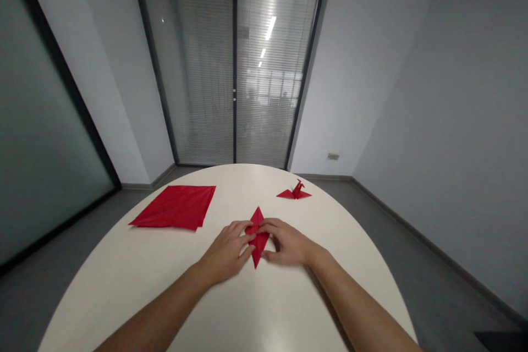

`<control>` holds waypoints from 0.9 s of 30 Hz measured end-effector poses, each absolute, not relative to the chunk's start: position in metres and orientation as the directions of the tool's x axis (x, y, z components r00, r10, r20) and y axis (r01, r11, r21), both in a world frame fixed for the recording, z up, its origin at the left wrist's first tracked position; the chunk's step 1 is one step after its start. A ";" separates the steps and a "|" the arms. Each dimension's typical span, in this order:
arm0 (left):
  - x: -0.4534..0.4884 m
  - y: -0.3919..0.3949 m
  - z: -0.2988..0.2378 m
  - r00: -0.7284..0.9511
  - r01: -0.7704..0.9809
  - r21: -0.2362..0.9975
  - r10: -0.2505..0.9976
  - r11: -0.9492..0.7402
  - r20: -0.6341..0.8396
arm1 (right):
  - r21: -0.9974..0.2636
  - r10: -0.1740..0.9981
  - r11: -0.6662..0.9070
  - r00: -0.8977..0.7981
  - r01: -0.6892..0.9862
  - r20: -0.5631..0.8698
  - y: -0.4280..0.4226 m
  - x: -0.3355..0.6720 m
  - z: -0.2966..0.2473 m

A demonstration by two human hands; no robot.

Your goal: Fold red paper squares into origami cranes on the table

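A piece of red paper folded into a narrow diamond (259, 243) lies flat on the table, its points toward and away from me. My left hand (226, 247) rests along its left edge, fingers apart, with fingertips and thumb touching the paper. From the other side my right hand (289, 242) reaches in; its curved fingertips lie on the middle of the diamond, and its thumb is by the lower right edge, apart from the fingers. Neither hand is closed around the paper. The fingers cover part of the folds.
Red paper sheets (175, 208) lie slightly out of line at the table's left. A folded red paper crane (296, 191) with spread wings stands at the far right. The round white table (330, 297) has a curved edge. Beyond it is a glass door (202, 66) with blinds.
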State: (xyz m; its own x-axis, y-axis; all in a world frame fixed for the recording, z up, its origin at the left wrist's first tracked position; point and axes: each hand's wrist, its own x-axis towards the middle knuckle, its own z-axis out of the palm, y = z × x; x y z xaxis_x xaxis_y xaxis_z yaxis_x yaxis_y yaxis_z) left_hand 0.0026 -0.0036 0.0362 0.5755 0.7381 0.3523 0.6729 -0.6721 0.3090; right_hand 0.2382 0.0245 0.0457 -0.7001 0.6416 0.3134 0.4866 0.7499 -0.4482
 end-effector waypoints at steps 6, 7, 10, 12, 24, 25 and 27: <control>0.003 0.002 0.029 0.552 0.651 0.355 0.740 -0.671 0.385 | -0.412 0.661 0.740 -0.688 0.531 0.301 0.024 0.240 0.049; 0.003 0.003 0.028 0.547 0.648 0.359 0.738 -0.672 0.395 | -0.405 0.663 0.739 -0.686 0.538 0.300 0.024 0.240 0.050; 0.003 0.002 0.029 0.538 0.638 0.359 0.728 -0.681 0.425 | -0.393 0.668 0.737 -0.683 0.550 0.296 0.024 0.240 0.053; 0.002 0.000 0.031 0.551 0.629 0.348 0.714 -0.695 0.432 | -0.386 0.674 0.732 -0.677 0.561 0.295 0.024 0.240 0.055; 0.000 -0.006 0.041 0.706 0.583 0.221 0.622 -0.782 0.338 | -0.343 0.658 0.751 -0.683 0.564 0.317 0.028 0.243 0.052; 0.000 -0.006 0.041 0.704 0.590 0.213 0.626 -0.779 0.336 | -0.337 0.657 0.752 -0.683 0.567 0.317 0.028 0.243 0.052; 0.000 -0.005 0.039 0.693 0.605 0.197 0.633 -0.771 0.346 | -0.325 0.654 0.756 -0.687 0.569 0.317 0.029 0.243 0.051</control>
State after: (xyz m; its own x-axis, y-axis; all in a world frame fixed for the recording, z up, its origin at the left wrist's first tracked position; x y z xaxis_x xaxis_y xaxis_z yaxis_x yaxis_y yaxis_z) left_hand -0.0003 -0.0052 0.0390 0.6932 0.6326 0.3455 0.6055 -0.7711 0.1970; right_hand 0.2426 0.0289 0.0512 -0.6870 0.6538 0.3172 0.5690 0.7555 -0.3248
